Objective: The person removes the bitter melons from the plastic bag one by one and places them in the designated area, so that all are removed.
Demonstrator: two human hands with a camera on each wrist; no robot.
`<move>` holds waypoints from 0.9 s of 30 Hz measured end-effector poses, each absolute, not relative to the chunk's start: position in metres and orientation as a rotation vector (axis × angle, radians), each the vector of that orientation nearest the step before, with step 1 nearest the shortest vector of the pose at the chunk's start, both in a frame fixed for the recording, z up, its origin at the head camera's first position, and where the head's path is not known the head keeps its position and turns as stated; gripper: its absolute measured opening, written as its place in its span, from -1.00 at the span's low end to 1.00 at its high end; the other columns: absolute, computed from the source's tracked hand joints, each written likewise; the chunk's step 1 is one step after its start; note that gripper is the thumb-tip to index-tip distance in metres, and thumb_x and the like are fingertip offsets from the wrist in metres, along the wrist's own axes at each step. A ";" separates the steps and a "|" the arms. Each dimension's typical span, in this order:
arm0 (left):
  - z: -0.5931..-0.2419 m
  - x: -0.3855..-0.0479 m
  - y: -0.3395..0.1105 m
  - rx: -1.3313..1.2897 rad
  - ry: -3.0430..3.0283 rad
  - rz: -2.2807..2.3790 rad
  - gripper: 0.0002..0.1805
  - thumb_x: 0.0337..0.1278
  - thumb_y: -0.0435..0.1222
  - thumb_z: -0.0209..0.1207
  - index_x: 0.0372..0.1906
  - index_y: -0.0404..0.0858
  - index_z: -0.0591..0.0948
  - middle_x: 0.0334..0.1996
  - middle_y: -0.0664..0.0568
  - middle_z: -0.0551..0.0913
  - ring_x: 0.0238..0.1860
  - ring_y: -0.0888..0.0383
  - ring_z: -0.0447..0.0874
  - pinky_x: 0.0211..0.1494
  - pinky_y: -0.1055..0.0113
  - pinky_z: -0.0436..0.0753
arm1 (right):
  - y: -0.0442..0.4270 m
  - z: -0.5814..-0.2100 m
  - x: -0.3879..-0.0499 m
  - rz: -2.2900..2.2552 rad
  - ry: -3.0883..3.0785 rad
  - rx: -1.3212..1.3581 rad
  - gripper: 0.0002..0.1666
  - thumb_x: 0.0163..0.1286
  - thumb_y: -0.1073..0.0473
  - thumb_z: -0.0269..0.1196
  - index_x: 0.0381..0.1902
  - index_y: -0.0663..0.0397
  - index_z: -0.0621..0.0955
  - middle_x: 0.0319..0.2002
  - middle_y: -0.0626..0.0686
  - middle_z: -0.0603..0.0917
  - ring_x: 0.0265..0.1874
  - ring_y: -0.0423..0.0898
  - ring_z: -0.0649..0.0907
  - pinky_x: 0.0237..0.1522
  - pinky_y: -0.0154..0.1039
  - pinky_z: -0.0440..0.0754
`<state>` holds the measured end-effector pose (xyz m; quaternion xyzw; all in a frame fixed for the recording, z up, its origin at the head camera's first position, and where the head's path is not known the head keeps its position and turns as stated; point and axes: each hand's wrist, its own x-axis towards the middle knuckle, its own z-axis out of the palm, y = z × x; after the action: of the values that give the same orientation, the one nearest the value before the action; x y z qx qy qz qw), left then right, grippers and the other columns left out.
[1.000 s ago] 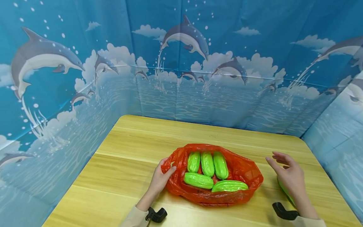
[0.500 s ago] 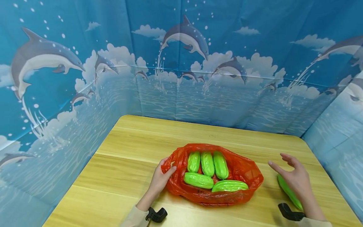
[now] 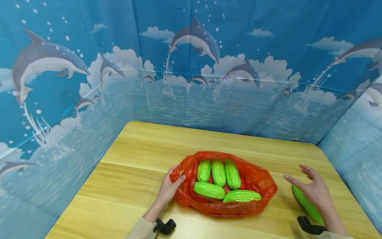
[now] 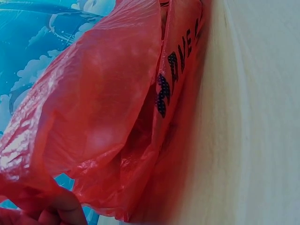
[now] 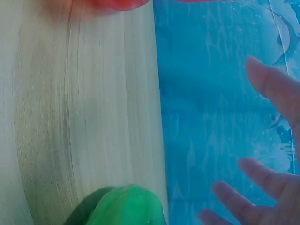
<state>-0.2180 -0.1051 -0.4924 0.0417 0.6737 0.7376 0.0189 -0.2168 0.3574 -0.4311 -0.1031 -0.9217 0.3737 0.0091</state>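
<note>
A red plastic bag (image 3: 221, 209) lies with its mouth spread wide on the table. Several bright green, ridged, cucumber-like vegetables (image 3: 218, 173) rest inside it. My left hand (image 3: 170, 189) pinches the bag's left rim between thumb and fingers; the left wrist view shows curled fingers (image 4: 65, 206) at the red plastic. To the right of the bag, my right hand (image 3: 316, 191) hovers with thumb and fingers spread, holding nothing. Partly behind that hand, one more green vegetable (image 3: 307, 204) lies on the table; its rounded end also appears low in the right wrist view.
The wooden table (image 3: 143, 159) carries the bag and the loose vegetable. Blue dolphin-print curtains (image 3: 191, 99) stand along its back, left and right sides. Black wrist mounts (image 3: 165, 226) sit on both forearms.
My right hand has shifted to the right, over the loose green vegetable, and its thumb and fingers have spread wider. The left hand and the bag stay put.
</note>
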 end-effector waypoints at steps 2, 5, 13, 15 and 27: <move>-0.493 -0.218 -0.105 0.127 2.090 2.290 -0.47 0.24 -0.28 0.18 0.26 -0.33 0.32 0.14 -0.18 0.47 0.10 -0.06 0.49 0.10 0.17 0.53 | 0.359 -0.432 -0.216 1.175 -2.892 -0.310 0.14 0.27 -0.25 0.22 0.45 0.34 -0.04 0.31 0.57 0.05 0.21 0.53 0.07 -0.04 0.41 0.23; -0.492 -0.218 -0.105 0.125 2.099 2.287 -0.46 0.24 -0.27 0.19 0.26 -0.33 0.32 0.14 -0.18 0.47 0.10 -0.06 0.49 0.10 0.17 0.52 | 0.363 -0.433 -0.215 1.184 -2.918 -0.291 0.14 0.29 -0.24 0.21 0.45 0.34 -0.07 0.31 0.58 0.03 0.21 0.54 0.05 -0.05 0.41 0.24; -0.493 -0.218 -0.106 0.121 2.099 2.290 -0.45 0.23 -0.26 0.20 0.25 -0.34 0.33 0.13 -0.18 0.47 0.10 -0.05 0.49 0.11 0.19 0.52 | 0.372 -0.434 -0.213 1.210 -2.983 -0.300 0.16 0.31 -0.26 0.17 0.45 0.36 -0.13 0.31 0.60 -0.04 0.21 0.55 0.01 -0.05 0.39 0.25; -0.494 -0.218 -0.106 0.123 2.095 2.291 -0.45 0.23 -0.25 0.20 0.25 -0.34 0.33 0.13 -0.18 0.47 0.10 -0.05 0.49 0.11 0.19 0.52 | 0.375 -0.435 -0.214 1.218 -3.001 -0.313 0.17 0.30 -0.26 0.17 0.45 0.36 -0.15 0.30 0.61 -0.06 0.21 0.56 0.00 -0.06 0.37 0.27; -0.493 -0.218 -0.106 0.126 2.107 2.290 -0.45 0.23 -0.26 0.20 0.25 -0.34 0.33 0.13 -0.18 0.48 0.10 -0.05 0.49 0.11 0.19 0.52 | 0.389 -0.445 -0.215 1.277 -3.102 -0.302 0.23 0.31 -0.26 0.17 0.41 0.44 -0.25 0.26 0.68 -0.13 0.16 0.60 0.01 -0.08 0.31 0.37</move>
<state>-0.2177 -0.1058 -0.4932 0.0404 0.6765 0.7352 0.0138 -0.2145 0.3887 -0.4453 -0.0892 -0.9151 0.3766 -0.1128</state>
